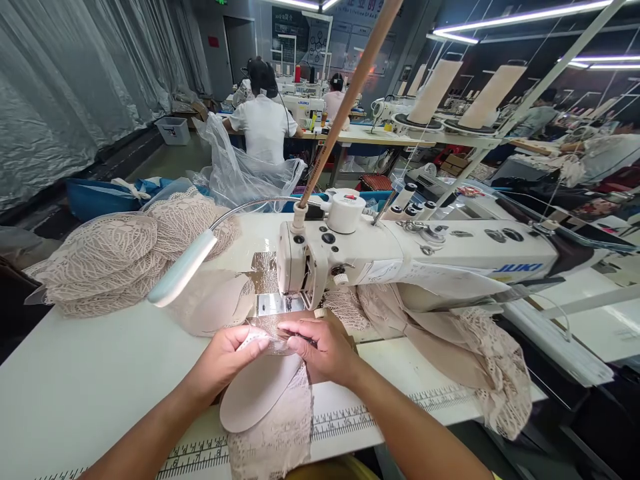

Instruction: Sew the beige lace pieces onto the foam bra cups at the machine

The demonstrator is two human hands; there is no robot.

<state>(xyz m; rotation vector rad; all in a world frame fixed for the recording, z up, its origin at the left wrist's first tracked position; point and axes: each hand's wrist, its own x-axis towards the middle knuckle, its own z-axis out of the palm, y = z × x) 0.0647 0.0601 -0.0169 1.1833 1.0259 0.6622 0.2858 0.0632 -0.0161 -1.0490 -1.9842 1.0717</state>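
My left hand [227, 359] and my right hand [320, 347] both pinch a beige foam cup with a lace piece [265, 390] on the white table [90, 373], just in front of the needle plate [273, 305]. The fingers of both hands are closed on the upper edge of the cup and lace. The white JUKI sewing machine [400, 257] stands right behind my hands. Its needle area is partly hidden by the machine head.
A stack of lace cups [120, 257] lies at the left, and more lace pieces [470, 353] hang at the right under the machine arm. A gooseneck lamp [183, 268] reaches over the table. Other people sit at machines in the background [263, 123]. Thread cones [435, 90] stand behind.
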